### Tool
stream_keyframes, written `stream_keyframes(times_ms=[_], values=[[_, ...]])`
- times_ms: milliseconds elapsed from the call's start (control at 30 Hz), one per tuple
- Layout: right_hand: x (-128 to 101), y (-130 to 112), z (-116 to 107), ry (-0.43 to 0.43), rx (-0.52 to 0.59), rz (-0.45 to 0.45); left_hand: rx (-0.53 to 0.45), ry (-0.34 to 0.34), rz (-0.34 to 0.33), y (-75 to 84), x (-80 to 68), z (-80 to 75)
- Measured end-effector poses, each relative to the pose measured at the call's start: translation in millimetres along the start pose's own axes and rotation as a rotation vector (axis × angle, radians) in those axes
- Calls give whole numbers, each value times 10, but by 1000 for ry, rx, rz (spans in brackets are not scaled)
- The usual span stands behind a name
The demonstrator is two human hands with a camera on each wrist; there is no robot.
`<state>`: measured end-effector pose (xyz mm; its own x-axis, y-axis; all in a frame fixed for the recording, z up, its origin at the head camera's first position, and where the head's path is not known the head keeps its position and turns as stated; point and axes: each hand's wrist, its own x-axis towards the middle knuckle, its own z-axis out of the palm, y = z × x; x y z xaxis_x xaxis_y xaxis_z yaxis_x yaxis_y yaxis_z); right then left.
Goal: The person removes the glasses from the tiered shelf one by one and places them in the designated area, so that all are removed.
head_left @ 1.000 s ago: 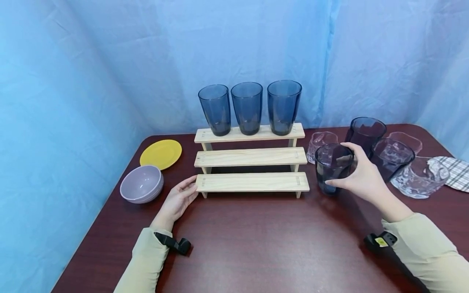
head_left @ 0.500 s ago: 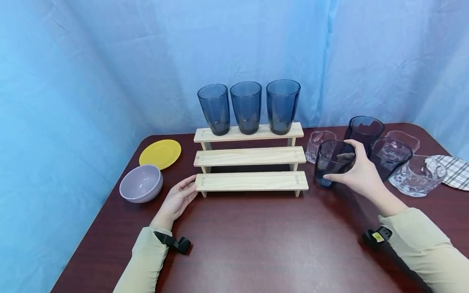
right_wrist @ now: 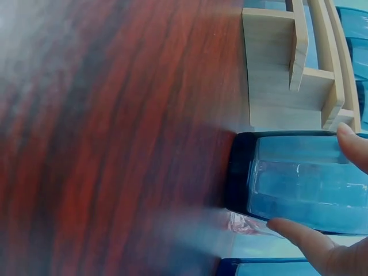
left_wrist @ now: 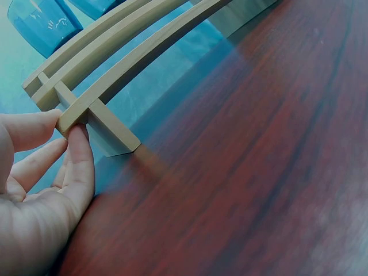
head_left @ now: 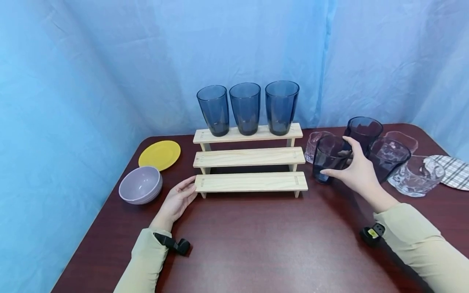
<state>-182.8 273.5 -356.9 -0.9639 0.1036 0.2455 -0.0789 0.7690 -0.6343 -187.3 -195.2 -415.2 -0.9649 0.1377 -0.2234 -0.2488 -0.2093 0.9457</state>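
Note:
My right hand [head_left: 357, 173] holds a dark blue glass tumbler [head_left: 326, 152] upright, fingers and thumb on opposite sides. In the right wrist view the tumbler [right_wrist: 305, 178] has its base right by the tabletop, beside the end of a three-tier wooden stand [head_left: 250, 182]. My left hand [head_left: 177, 203] pinches the left end of the stand's lowest shelf; the left wrist view has the thumb over the plank [left_wrist: 80, 112] and a finger underneath. Three blue tumblers, left [head_left: 214, 110], middle [head_left: 246, 108] and right [head_left: 282, 108], stand upright along the top shelf.
Right of the held tumbler are two more dark tumblers [head_left: 364, 130] [head_left: 388, 158] and several clear wavy glasses [head_left: 415, 177]. A checked cloth [head_left: 454, 173] lies at the far right. On the left sit a lilac bowl [head_left: 141, 185] and a yellow plate [head_left: 159, 155].
My right hand has moved the held tumbler slightly back and to the left, away from me. The left hand has kept its place on the stand.

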Motion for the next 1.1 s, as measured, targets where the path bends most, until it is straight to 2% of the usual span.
stream_keyframes(times_ms=[733,1000,1100], values=[[78,50,35,31,12,-32,-20,-11,4,-1,-6,2],[87,-39,-58,12,88,-33,-19,-11,5,-8,-7,-3],[84,-77,-100,10,78,-41,-11,-8,8,-13,1,-3]])
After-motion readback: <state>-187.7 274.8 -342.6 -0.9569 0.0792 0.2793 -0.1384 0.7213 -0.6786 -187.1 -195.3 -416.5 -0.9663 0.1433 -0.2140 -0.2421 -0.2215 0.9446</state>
